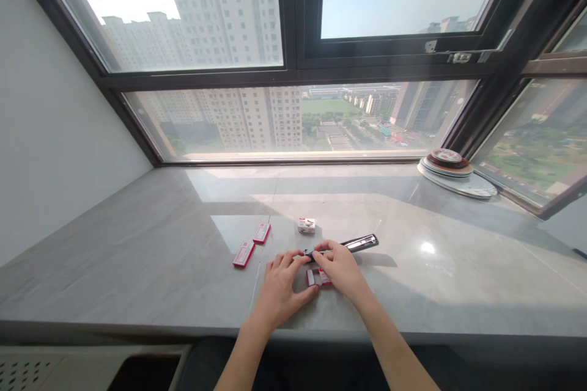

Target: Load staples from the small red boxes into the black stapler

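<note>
An opened black stapler (364,242) lies slanted on the grey counter, its metal-lined end pointing right and its near end covered by my fingers. My left hand (280,293) has its fingertips closed on that left end, while its thumb reaches toward a small open red-and-white box (312,278). My right hand (342,269) bends over the stapler with thumb and forefinger pinched at its left part; whatever sits in the pinch is too small to make out. The open box is below the stapler, partly under my right hand, with a pale piece showing inside.
Two red-and-white boxes (244,254) lie flat to the left. A white box (306,225) with a red mark stands behind the stapler. Stacked plates (456,172) sit in the far right corner by the window (293,76). The counter's front edge (137,328) runs close to me.
</note>
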